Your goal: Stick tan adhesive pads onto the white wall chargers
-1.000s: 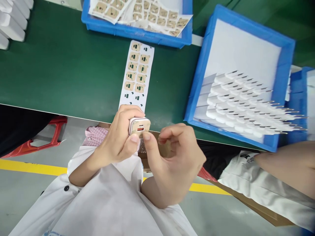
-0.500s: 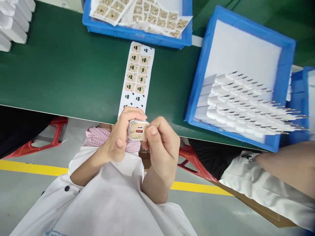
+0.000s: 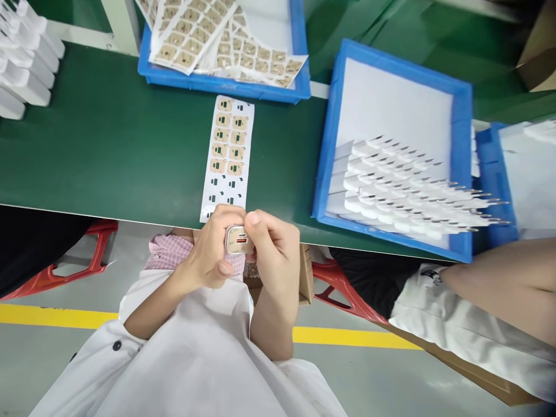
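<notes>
Above my lap, just off the table's front edge, a white charger [image 3: 237,247] is held with its port face turned up. A tan adhesive sticker covers that face around a small slot and an orange-red USB port. My left hand [image 3: 208,252] wraps the charger from the left, fingers behind its top edge. My right hand [image 3: 278,249] is closed at the right edge, its thumb at the upper right corner and its other fingers curled, partly hidden. Beyond the hands lies a white sticker sheet [image 3: 228,152] with tan stickers in two columns, and bare spots at its near end.
A blue tray [image 3: 226,92] at the back holds more sticker sheets. Right of it, another blue tray [image 3: 326,145] carries rows of white chargers [image 3: 391,197] with metal prongs. More white pieces [image 3: 26,63] stand at far left. A co-worker's arm [image 3: 504,284] is at right.
The view has shifted, so the table and trays sit differently in the picture. My right thumb has moved up from the sticker's right side to the charger's upper corner. Both hands stay at the charger.
</notes>
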`<state>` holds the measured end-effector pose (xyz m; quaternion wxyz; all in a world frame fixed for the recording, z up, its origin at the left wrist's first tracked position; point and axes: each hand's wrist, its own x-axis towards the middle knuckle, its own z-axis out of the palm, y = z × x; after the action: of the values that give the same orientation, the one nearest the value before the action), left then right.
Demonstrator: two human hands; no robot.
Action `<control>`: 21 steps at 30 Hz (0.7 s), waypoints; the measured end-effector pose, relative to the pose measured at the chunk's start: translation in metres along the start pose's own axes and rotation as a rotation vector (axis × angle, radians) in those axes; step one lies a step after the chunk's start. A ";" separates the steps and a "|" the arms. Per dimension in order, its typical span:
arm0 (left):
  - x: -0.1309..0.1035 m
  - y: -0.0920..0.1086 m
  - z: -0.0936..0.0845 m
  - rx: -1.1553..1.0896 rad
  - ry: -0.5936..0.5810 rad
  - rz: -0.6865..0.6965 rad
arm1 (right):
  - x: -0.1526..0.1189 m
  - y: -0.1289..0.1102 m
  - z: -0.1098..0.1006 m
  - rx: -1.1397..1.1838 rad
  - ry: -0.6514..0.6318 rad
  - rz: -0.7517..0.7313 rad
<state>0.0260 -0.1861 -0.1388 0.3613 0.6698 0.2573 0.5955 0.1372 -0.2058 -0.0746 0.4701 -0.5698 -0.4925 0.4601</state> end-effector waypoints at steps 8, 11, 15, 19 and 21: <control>-0.002 0.015 0.006 -0.287 0.227 -0.394 | 0.001 0.022 0.001 0.292 -0.117 0.073; 0.001 0.018 0.006 -0.323 0.361 -0.512 | -0.004 0.032 0.008 0.391 -0.117 0.112; 0.002 0.021 0.006 -0.481 0.425 -0.509 | -0.012 0.047 0.023 0.591 0.047 0.148; -0.004 0.021 0.002 -0.357 0.377 -0.481 | -0.018 0.052 0.033 0.694 0.080 0.160; -0.004 0.018 -0.001 -0.160 0.265 -0.501 | -0.019 0.052 0.031 0.781 -0.011 0.214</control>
<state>0.0231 -0.2000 -0.1271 0.5119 0.4711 0.4121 0.5884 0.1113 -0.2255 -0.1293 0.5982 -0.3940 -0.2210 0.6619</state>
